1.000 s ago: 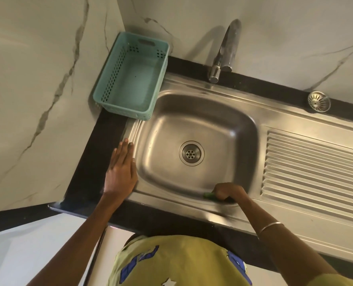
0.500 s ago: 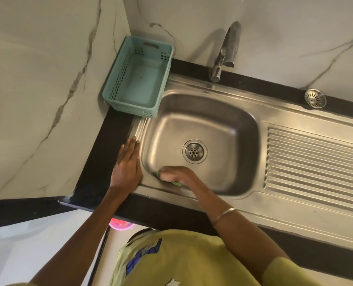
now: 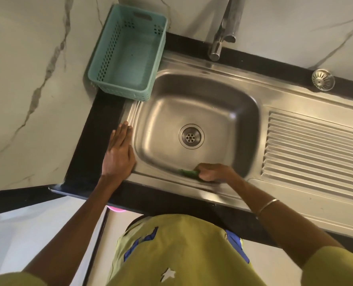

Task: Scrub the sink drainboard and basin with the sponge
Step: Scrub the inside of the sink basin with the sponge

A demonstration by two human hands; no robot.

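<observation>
Green sponge point(image 3: 187, 172), teal basket point(image 3: 128, 52), grey-veined white marble wall point(image 3: 27, 79), black counter point(image 3: 97, 141)

basin point(image 3: 167, 112) floor open around drain point(image 3: 191, 136), right hand point(image 3: 211, 172) with sponge point(image 3: 189, 172) blocking near wall, left hand point(image 3: 118, 153) flat on left rim, teal basket point(image 3: 128, 52) filling back-left corner, faucet point(image 3: 223, 32) overhanging back rim, ribbed drainboard point(image 3: 316, 145) unobstructed

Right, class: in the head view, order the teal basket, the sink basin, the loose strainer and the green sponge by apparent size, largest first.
1. Sink basin
2. Teal basket
3. Loose strainer and green sponge: unsure, since the right hand hides much of the sponge.
</observation>
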